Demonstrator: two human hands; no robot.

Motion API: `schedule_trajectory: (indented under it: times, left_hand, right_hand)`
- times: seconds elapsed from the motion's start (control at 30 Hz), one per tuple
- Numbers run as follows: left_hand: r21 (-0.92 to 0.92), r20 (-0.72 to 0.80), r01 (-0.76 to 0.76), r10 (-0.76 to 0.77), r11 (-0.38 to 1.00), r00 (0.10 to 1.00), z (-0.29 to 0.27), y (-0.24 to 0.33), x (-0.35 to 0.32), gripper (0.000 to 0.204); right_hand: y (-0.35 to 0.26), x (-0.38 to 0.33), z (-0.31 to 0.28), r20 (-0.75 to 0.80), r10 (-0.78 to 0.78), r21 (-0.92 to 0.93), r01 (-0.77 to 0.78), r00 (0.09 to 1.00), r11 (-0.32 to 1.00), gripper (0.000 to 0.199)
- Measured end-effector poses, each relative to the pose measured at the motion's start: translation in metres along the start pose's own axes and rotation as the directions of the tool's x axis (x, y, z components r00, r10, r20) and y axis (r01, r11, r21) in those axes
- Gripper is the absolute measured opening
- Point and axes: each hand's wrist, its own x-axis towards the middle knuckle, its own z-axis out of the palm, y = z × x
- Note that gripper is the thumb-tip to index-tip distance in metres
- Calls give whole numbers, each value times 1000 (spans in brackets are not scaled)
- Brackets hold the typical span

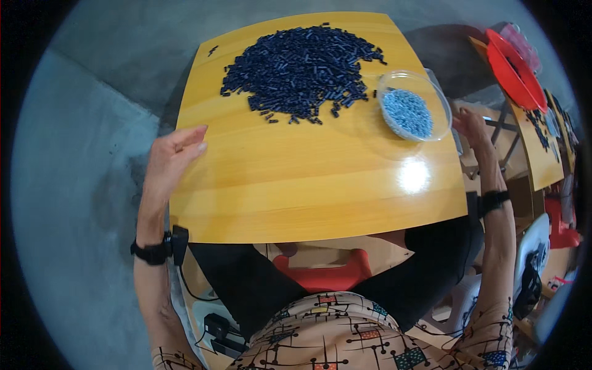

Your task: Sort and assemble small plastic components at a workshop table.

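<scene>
My left hand (172,155) is at the left edge of a yellow wooden table (296,172). Its thumb and fingers are a little apart, with nothing seen between them. Beyond the right edge, my right hand (471,126) has loosely bent fingers close to the rim of a clear plastic bowl, and no object shows in it. That round bowl (444,126) stands on the right of the tabletop and holds many tiny light-blue pieces (407,112). A wide heap of short, dark, tube-like pieces (302,71) covers the far middle of the table.
To the far right, a second wooden table (542,166) carries a red basin (512,68) and scattered dark pieces (536,126). Under the near edge stands a red plastic stool (327,271) between my legs. A black device with cables (219,327) lies low on the left.
</scene>
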Motion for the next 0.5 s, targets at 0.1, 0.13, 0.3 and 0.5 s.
schedule_trajectory:
  times: [0.1,0.13,0.3,0.5]
  left_hand:
    - [-50,-69,-67,63,996,996,2,-38,31,35]
    - [-92,-118,-149,138,985,983,3,-46,40,35]
    - [292,-130,-217,263,932,956,16,-62,89,45]
    - [357,-55,-255,293,899,955,48,-62,132,58]
  right_hand:
    - [14,-25,8,26,-52,103,49,998,993,42]
    - [14,-37,10,41,-41,138,35,998,990,41]
    - [-44,-142,35,-15,-167,50,167,986,985,40]
    - [-37,-207,92,84,-490,-406,479,868,778,35]
